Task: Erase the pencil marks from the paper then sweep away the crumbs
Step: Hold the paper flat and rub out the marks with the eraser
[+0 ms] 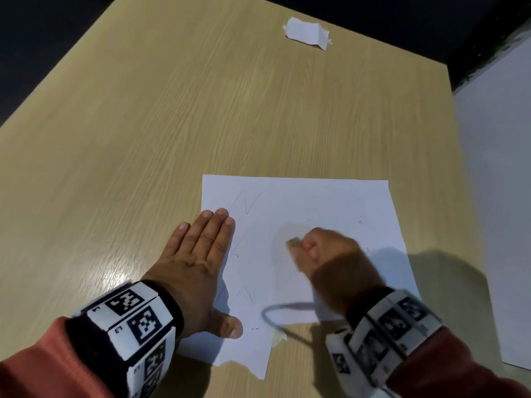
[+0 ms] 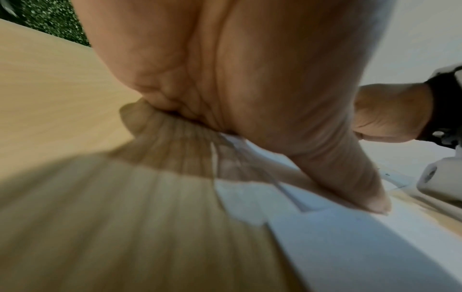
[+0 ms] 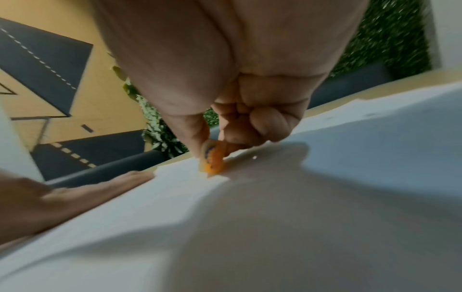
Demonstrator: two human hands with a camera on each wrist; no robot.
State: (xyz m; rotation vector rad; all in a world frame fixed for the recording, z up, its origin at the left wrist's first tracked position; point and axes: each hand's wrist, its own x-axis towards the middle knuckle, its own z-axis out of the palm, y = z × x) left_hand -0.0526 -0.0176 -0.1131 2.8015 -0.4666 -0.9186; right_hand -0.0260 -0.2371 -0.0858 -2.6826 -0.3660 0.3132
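A white sheet of paper (image 1: 316, 202) with faint pencil marks (image 1: 250, 202) lies on the wooden table (image 1: 172, 110). My left hand (image 1: 198, 254) lies flat with straight fingers on the paper's left edge, thumb (image 2: 350, 177) pressing the sheet. My right hand (image 1: 321, 248) is blurred over the middle of the paper and pinches a small orange eraser (image 3: 212, 160) whose tip touches the sheet (image 3: 375, 138). Tiny specks (image 1: 255, 328) lie near the paper's front edge.
A torn white paper scrap (image 1: 307, 33) lies at the table's far side. A second white sheet or board (image 1: 500, 196) runs along the right edge. A thin cable (image 1: 275, 314) loops over the paper's front right part. The paper's front edge is torn.
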